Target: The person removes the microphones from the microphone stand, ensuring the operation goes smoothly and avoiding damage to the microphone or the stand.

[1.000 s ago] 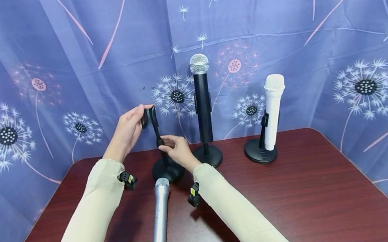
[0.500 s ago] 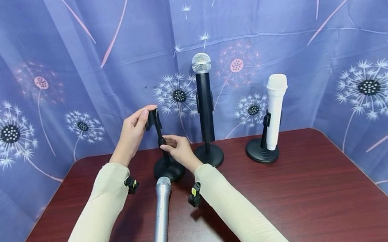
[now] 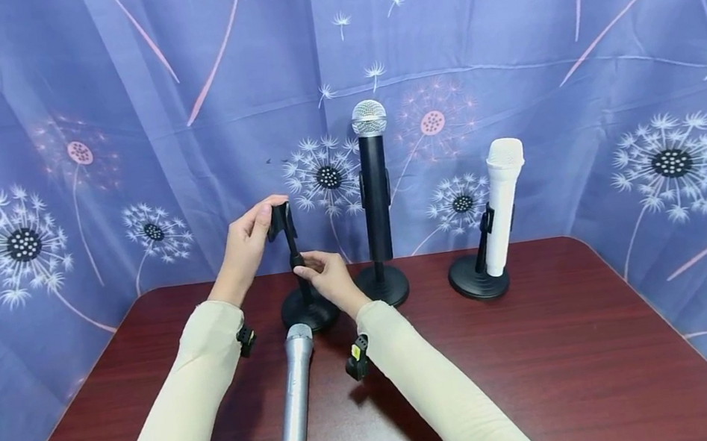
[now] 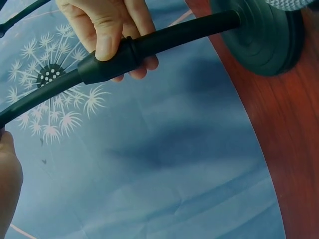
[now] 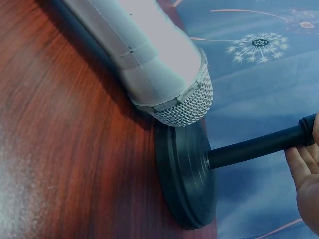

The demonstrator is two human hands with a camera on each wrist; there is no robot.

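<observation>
A black desktop microphone stand (image 3: pixel 308 310) rises from its round base at the back left of the table. At its top, my left hand (image 3: pixel 247 247) pinches the clip (image 3: pixel 282 221) between thumb and fingers. Lower down, my right hand (image 3: pixel 331 280) grips the collar (image 4: pixel 110 62) midway up the pole, thumb in front and fingers behind. In front of the base lies a silver microphone (image 3: pixel 296 409), its mesh head toward the stand. The right wrist view shows that mesh head (image 5: pixel 187 102) overlapping the edge of the round base (image 5: pixel 184 174).
Just right of the held stand, a black microphone (image 3: pixel 377 194) with a silver head stands upright in another stand. Further right, a white microphone (image 3: pixel 504 207) leans in a third stand (image 3: pixel 473 277). A patterned blue curtain (image 3: pixel 499 4) hangs behind the dark red table (image 3: pixel 585 369).
My left hand has shifted slightly down and right with the clip, and its wrist has turned a little. The right hand stays on the collar. The whole view has shifted slightly.
</observation>
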